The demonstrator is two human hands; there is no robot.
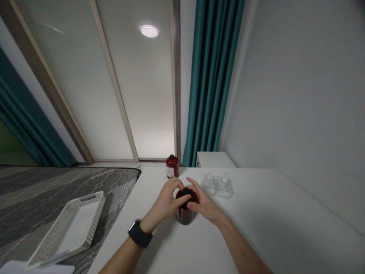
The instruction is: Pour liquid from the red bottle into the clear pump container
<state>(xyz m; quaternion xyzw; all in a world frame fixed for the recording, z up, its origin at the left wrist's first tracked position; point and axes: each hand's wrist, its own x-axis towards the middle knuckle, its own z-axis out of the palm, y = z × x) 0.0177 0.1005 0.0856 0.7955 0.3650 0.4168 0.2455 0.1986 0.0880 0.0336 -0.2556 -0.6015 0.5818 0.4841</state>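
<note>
A dark red, see-through bottle (186,217) with a black top (186,192) stands upright on the white table in front of me. My left hand (169,199) comes from the left, its fingers and thumb closed about the black top. On the other side, my right hand (205,205) curves round the bottle's upper part, thumb at the near side and index finger raised. The fingers partly hide the neck. Just behind stands a second red bottle (172,167) with a black cap and a white label. Crumpled clear plastic packaging (218,185) lies to the right of my right hand.
The white table (159,251) meets a grey wall on the right. At the left, a white perforated basket (95,224) rests on a grey patterned surface (119,186). A white cabinet (215,159), a teal curtain (215,76) and frosted sliding doors (142,95) stand behind the table.
</note>
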